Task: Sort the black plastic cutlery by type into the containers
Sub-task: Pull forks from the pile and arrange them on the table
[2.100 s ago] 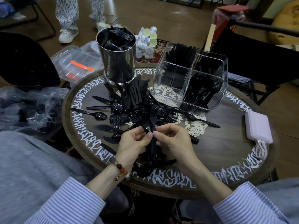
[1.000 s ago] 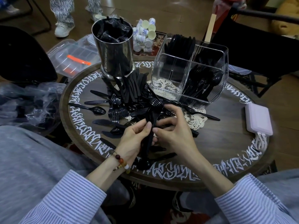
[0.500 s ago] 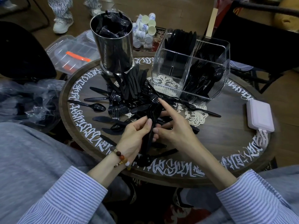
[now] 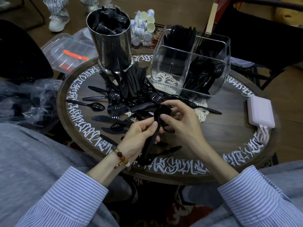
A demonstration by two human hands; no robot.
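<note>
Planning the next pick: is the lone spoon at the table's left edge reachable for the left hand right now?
Probably not yet: the path looks open, but the left hand grips a bundle of forks; the spoon lies apart, uncovered.

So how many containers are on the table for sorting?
2: a steel cylinder at the far left and a clear divided box at the far right of the table.

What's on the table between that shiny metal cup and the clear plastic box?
In the head view, a fan of black knives leans out from the metal cup toward the clear box; beyond it, lettered table rim shows.
</note>
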